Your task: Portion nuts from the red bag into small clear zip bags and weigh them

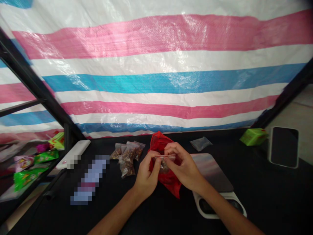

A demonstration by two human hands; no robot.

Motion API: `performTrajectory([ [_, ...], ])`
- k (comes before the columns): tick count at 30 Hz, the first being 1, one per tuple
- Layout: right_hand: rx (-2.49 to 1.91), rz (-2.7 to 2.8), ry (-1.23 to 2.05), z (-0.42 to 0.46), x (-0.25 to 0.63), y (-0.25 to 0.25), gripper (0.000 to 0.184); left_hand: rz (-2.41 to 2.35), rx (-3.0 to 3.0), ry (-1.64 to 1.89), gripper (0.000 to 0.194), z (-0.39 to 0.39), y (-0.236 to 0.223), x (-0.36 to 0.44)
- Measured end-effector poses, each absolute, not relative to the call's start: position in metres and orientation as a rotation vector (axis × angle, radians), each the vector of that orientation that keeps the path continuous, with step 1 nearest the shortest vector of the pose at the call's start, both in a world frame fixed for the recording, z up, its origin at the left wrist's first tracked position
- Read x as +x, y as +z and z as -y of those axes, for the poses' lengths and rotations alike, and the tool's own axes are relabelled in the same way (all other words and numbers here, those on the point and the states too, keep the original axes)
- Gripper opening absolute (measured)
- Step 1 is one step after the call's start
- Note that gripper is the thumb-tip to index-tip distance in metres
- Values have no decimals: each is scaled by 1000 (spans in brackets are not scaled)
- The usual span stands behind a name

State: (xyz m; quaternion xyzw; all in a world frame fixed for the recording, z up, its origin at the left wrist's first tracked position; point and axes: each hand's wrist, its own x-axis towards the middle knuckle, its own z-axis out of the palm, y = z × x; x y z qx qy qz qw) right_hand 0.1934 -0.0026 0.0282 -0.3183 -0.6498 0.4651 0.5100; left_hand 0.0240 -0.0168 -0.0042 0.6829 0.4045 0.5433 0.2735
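Observation:
Between my two hands is a small clear zip bag [164, 167], its top strip pinched by the fingers of both. My left hand [149, 173] grips the strip's left part with thumb and fingers. On the right part, my right hand [182, 166] pinches with thumb and bent fingers. The lower part of the bag is partly hidden, so its contents are hard to make out. Behind and under the hands lies a red plastic bag [174, 188]. To the left sit several filled zip bags [127, 160] holding brown dried bits.
Right of the hands lies a kitchen scale [212, 171], partly under my right forearm. Behind it is a flat clear zip bag [201, 143]. A green box [254, 136] and a phone-like device [284, 147] stand far right. A white bar-shaped object [74, 153] and green packets [29, 178] are left.

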Motion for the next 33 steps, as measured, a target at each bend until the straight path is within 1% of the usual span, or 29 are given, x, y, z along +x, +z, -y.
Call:
performTrajectory([
  [4, -764, 1602, 1120, 3, 192, 26, 27, -1089, 1863, 1495, 12, 17, -2, 23],
  [6, -771, 1615, 1117, 5, 191, 25, 26, -1066, 1897, 1470, 12, 19, 1, 24],
  [8, -772, 1642, 1114, 6, 191, 27, 26, -1045, 1902, 1438, 13, 23, 5, 24],
  [10, -759, 1690, 1091, 5, 194, 32, 32, -1048, 1849, 1479, 17, 24, 10, 20],
  [12, -782, 1716, 980, -1, 203, 36, 35, -1121, 1749, 1597, 23, 21, 15, 10],
  [14, -898, 1700, 746, -14, 219, 39, 32, -1322, 1651, 1688, 28, 11, 21, -5],
  [15, -987, 1698, 571, -22, 230, 38, 31, -1469, 1642, 1603, 29, 5, 23, -13],
  [17, -1171, 1735, 249, -38, 256, 35, 31, -1747, 1720, 1285, 30, -7, 26, -28],
  [19, -1390, 1844, 12, -52, 280, 28, 25, -2007, 1838, 1098, 26, -15, 26, -36],
  [22, -1738, 1999, -103, -60, 304, 17, 28, -2268, 2050, 927, 5, -19, 21, -37],
  [23, -1812, 2049, -91, -61, 308, 14, 29, -2313, 2101, 899, 5, -18, 19, -34],
  [24, -1859, 2088, -68, -60, 310, 12, 30, -2341, 2133, 886, 10, -16, 17, -31],
  [27, -1911, 2109, 16, -57, 310, 12, 33, -2324, 2170, 952, 16, -10, 16, -21],
  [29, -1921, 2063, 39, -56, 308, 16, 34, -2213, 2200, 1098, 16, -6, 18, -15],
  [33, -1893, 1990, -123, -56, 310, 19, 31, -1855, 2247, 1407, 16, 1, 20, -6],
])
